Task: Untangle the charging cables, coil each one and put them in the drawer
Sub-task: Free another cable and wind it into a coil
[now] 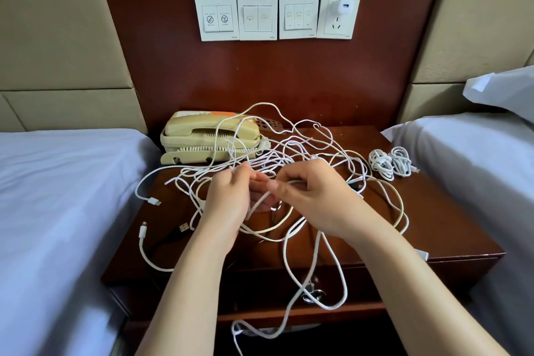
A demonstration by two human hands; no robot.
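A tangle of white charging cables point(300, 150) sprawls over the dark wooden nightstand point(433, 225), and some loops hang down over its front. My left hand point(228, 196) pinches strands of the tangle between its fingertips. My right hand point(312, 196) is closed on a white cable that runs across to the left hand. Two coiled white cables point(390, 163) lie at the nightstand's right rear. The drawer front with its metal handle point(313, 293) is below the top, closed, with a cable loop hanging over it.
A beige corded telephone point(202, 139) stands at the nightstand's back left, with cable loops draped over it. Beds with white sheets flank the nightstand at left point(57, 196) and right point(476, 167). Wall switches and a socket with a white charger point(345, 6) are above.
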